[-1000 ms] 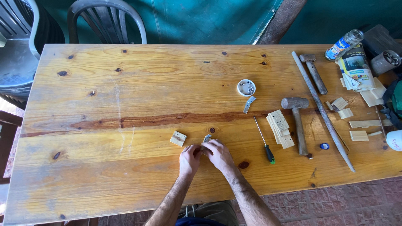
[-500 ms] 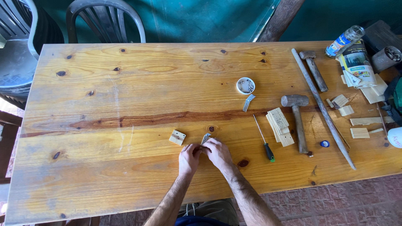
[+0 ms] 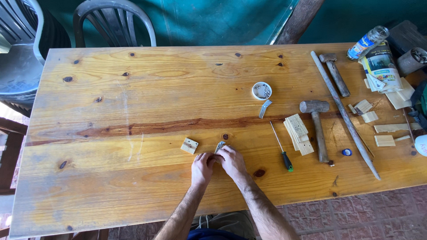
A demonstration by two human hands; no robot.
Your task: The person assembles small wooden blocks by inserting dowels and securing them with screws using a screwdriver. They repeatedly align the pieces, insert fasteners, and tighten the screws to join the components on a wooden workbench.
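While both hands meet low in the frame's centre, the left hand (image 3: 202, 168) and right hand (image 3: 232, 161) pinch a small metal bracket (image 3: 219, 146) flat against the table (image 3: 133, 89) (steadying it), a small wooden block (image 3: 189, 145) lying just left.

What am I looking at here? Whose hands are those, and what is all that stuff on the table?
The camera sits on a person's head and looks down, so you see their own two arms. The left hand and right hand meet over a small metal piece, pinching something too small to make out. They work on a wooden table. Nearby lies a little wooden block. Further right are a green-handled screwdriver, a stack of wood pieces, two hammers, and a small white dish of tiny metal parts.
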